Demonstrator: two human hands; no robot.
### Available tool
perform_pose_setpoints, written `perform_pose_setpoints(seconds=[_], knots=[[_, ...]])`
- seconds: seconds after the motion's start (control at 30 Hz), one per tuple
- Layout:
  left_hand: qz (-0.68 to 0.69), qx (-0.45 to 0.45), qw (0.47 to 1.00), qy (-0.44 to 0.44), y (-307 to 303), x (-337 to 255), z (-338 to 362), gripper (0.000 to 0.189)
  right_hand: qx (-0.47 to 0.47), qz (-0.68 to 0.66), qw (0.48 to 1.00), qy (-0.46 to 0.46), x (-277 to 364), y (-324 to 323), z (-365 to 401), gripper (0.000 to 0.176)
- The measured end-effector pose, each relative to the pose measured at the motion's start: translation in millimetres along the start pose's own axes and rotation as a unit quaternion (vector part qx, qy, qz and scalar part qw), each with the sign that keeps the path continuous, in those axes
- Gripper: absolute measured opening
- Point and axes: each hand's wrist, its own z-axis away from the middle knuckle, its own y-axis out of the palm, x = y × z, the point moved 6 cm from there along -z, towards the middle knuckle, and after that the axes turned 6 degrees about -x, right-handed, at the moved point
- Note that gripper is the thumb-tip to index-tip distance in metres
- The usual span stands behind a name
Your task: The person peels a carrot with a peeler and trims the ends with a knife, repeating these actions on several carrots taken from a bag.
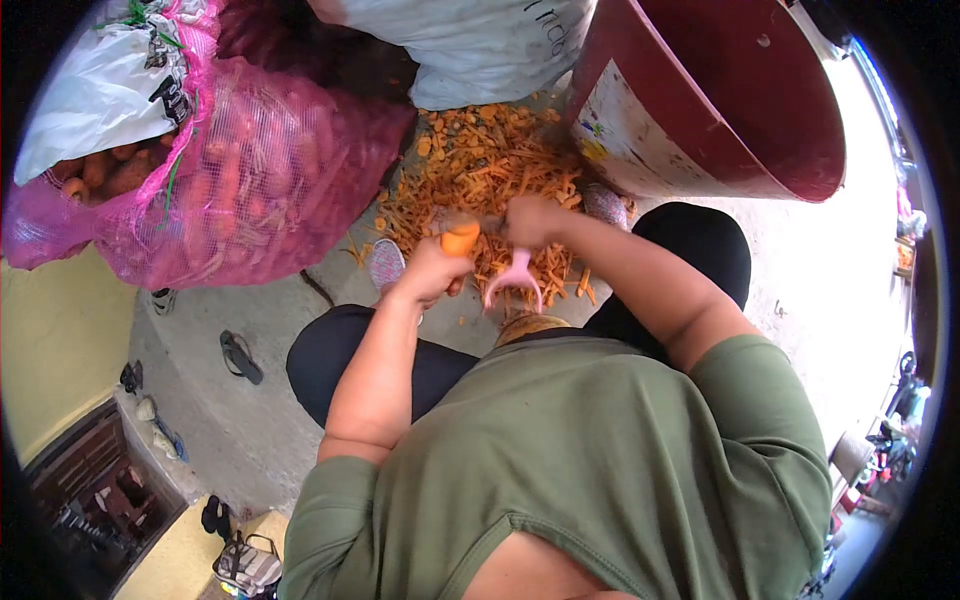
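My left hand (432, 268) grips an orange carrot (461, 239), its cut end facing me. My right hand (535, 220) holds a pink Y-shaped peeler (515, 277) whose handle hangs down toward me; the blade end sits against the carrot. Both hands work above a heap of orange carrot peelings (487, 160) spread on the concrete floor between my knees.
A pink mesh sack of carrots (230, 170) stands at the left, with a white bag (95, 95) on top. A large dark red tub (720, 90) is at the upper right, another white sack (470, 45) behind the peelings. Sandals (240, 356) lie on the floor at left.
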Motion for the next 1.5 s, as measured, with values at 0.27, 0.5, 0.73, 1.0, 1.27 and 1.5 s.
perform_pose_setpoints(seconds=[0.27,0.5,0.73,1.0,1.27,1.5], knots=[[0.094,-0.048,0.99,0.097,-12.1,-19.3,-3.4,0.021,-0.003,0.095,0.987,-0.132,13.5,-37.0,10.8,0.019],[-0.004,-0.073,0.997,0.04,-18.4,-11.3,-6.2,0.02,0.017,-0.061,0.998,-0.003,85.9,-74.9,43.2,0.031],[-0.031,-0.07,0.996,0.034,-6.9,-15.7,0.3,0.014,0.037,-0.042,0.998,0.008,102.3,-76.9,52.2,0.036],[-0.06,-0.041,0.997,0.034,-9.7,-6.2,-0.4,0.019,0.048,0.067,0.997,-0.002,44.5,-57.6,30.7,0.032],[-0.022,-0.06,0.998,0.02,-16.0,-2.8,-11.2,0.047,0.0,-0.074,0.996,0.045,74.5,-72.2,34.2,0.035],[0.109,0.024,0.993,0.024,0.7,-13.5,2.8,0.051,0.066,-0.106,0.992,-0.008,99.7,-71.2,44.3,0.04]])
